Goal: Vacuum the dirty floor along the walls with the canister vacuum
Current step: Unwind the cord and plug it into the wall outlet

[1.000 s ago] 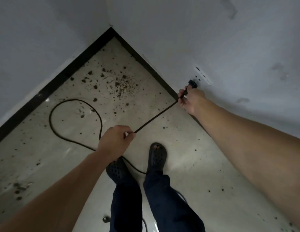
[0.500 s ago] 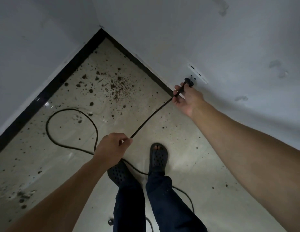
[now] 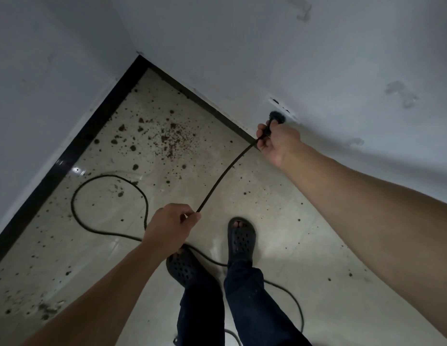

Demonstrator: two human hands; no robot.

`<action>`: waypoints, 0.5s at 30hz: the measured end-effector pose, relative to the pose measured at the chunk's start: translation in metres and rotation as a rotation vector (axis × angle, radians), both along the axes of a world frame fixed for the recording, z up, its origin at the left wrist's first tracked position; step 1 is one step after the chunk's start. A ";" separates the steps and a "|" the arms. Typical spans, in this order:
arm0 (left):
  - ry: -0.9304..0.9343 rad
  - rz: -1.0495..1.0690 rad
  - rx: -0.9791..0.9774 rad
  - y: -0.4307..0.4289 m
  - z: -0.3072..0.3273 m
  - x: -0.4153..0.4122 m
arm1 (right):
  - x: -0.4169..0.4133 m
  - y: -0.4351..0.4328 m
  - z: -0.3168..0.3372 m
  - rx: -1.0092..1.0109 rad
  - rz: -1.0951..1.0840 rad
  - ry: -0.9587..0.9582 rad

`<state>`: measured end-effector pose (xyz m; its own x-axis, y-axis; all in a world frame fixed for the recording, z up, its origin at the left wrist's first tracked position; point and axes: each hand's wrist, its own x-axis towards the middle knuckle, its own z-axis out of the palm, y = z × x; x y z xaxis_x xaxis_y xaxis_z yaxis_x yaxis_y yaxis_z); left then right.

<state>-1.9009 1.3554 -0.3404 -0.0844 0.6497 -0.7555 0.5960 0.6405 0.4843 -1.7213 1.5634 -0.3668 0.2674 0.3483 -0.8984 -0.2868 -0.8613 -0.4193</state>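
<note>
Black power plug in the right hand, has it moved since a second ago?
Yes. The black power plug has moved closer to the white wall socket, now against its plate.

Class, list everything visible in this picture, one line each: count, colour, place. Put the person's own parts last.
walls: two, white, meeting at the corner
skirting: two strips, black, along both walls
floor: one, pale, underfoot
dirt: many specks, dark, thickest near corner
socket: one, white, low on wall
plug: one, black, at the socket
cord: one, black, looped on floor
sandals: two, black, on feet
trousers: one pair, dark blue
left hand: pinches cord
right hand: grips plug
</note>
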 end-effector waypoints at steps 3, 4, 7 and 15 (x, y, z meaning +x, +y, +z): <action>-0.008 0.021 0.000 -0.003 0.004 -0.004 | -0.005 0.005 0.001 -0.039 -0.003 -0.069; -0.010 0.032 0.008 -0.003 0.005 -0.006 | -0.003 0.007 0.001 -0.051 -0.004 -0.079; -0.030 0.056 0.026 -0.001 0.008 -0.011 | 0.011 0.008 0.001 -0.019 0.099 -0.075; -0.066 0.097 0.003 -0.009 0.014 -0.013 | -0.003 0.011 0.002 -0.012 0.034 -0.129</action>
